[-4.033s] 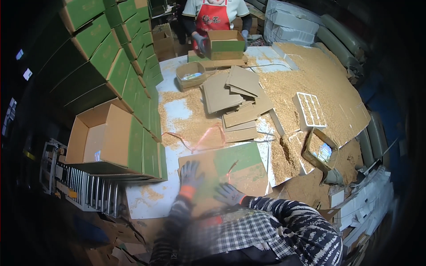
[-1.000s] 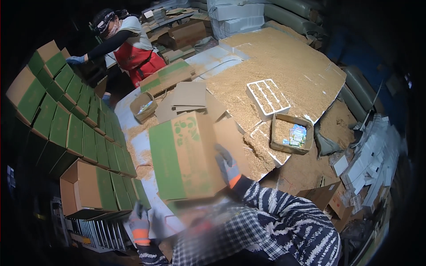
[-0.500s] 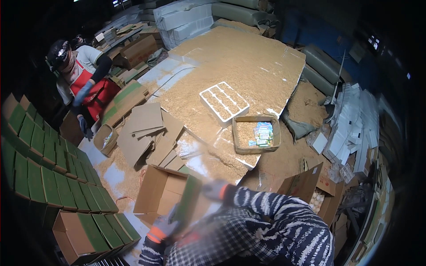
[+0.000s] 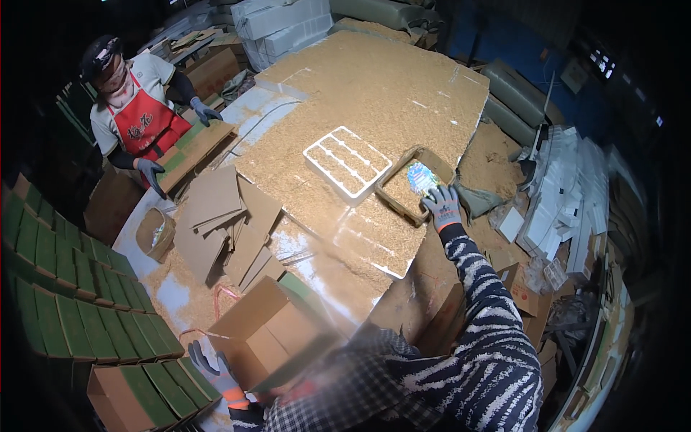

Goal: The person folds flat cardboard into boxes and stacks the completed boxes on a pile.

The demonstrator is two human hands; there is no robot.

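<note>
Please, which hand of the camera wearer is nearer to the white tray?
Right: the right hand is at the bin, just right of the white tray; the left hand is farther, beside the open box near the body.

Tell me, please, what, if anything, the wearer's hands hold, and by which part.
It cannot be told: right hand at the rim of the small carton, left hand beside the open box.

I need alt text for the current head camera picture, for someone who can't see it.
The person's gloved right hand is at the rim of a small carton holding colourful packets, the left hand beside an open cardboard box. A white divided tray sits on a sawdust-strewn table; a co-worker in a red apron holds green-and-brown cardboard.
</note>
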